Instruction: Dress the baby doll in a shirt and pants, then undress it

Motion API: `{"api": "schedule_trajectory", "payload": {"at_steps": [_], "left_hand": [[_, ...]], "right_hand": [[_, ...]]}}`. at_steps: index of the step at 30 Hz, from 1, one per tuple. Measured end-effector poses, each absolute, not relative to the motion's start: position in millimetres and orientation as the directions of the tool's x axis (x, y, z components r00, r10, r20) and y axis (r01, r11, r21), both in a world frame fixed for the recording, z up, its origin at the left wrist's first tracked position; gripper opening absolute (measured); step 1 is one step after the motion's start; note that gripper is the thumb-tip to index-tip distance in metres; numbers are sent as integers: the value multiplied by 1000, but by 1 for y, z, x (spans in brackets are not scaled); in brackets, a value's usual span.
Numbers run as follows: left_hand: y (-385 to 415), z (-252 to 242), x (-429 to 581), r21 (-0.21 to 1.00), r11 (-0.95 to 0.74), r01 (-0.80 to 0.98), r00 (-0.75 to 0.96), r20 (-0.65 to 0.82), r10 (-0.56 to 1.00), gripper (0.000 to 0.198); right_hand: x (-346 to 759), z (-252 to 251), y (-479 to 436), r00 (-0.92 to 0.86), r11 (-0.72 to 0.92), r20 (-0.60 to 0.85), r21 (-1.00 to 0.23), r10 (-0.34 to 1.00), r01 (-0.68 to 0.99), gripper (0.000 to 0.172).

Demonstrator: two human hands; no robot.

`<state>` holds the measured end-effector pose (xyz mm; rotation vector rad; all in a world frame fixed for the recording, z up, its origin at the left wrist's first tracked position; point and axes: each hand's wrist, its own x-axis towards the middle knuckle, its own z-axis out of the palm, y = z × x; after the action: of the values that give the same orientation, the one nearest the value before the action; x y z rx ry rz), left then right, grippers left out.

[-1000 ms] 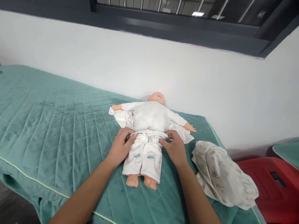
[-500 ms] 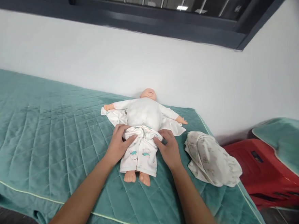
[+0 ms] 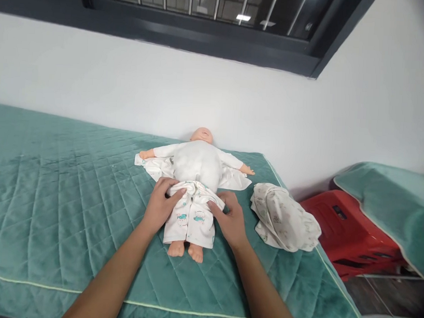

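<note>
A baby doll point(image 3: 197, 164) lies on its back, its head toward the wall and its arms spread. White printed pants point(image 3: 189, 225) cover its legs, and its bare feet stick out below the hems. My left hand point(image 3: 161, 201) grips the waistband at the left side, thumb on top. At the right side of the waistband, my right hand point(image 3: 229, 218) pinches the cloth between thumb and fingers. An opened white shirt point(image 3: 234, 178) is spread beneath the doll's torso and arms.
A green quilted bed cover point(image 3: 67, 207) lies under the doll. To the right rests a bundled white printed cloth point(image 3: 284, 217). Beyond the bed's right edge are a red plastic stool or chair point(image 3: 348, 231) and another green cover point(image 3: 394, 201). A wall point(image 3: 130, 85) and barred window stand behind.
The view has shifted, so everything sits slightly further left in the picture. My right hand has drawn the waistband a little outward on its side; both hands keep their hold.
</note>
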<state>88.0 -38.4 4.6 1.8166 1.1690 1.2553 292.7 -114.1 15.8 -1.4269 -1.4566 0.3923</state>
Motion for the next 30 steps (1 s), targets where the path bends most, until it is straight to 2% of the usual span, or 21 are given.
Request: {"api": "schedule_trajectory", "payload": {"at_steps": [6,10,17,19,23,30], "left_hand": [[-45,8,80,868,-446,217,177,414,893,21],[-71,6,68,861,-479,172,193,448,873,23],[-96,1,60,888,-432,157,235,391,890,21],[-93,0,62,885,-436,164,274,384,882,22],[-89,-2,65,873,-431,228,295,360,885,41],[-85,-2,67,846,-457,273,233,403,885,29]], "right_hand": [[295,7,-109,294,106,328,-809,898,578,28],[297,5,-106,280,116,299,-844,912,524,25],[299,5,-101,230,128,283,-845,931,519,28],[299,7,-102,237,120,279,-844,931,522,27],[294,13,-111,234,105,262,-843,936,528,27],[275,17,-163,137,77,184,-826,973,558,32]]}}
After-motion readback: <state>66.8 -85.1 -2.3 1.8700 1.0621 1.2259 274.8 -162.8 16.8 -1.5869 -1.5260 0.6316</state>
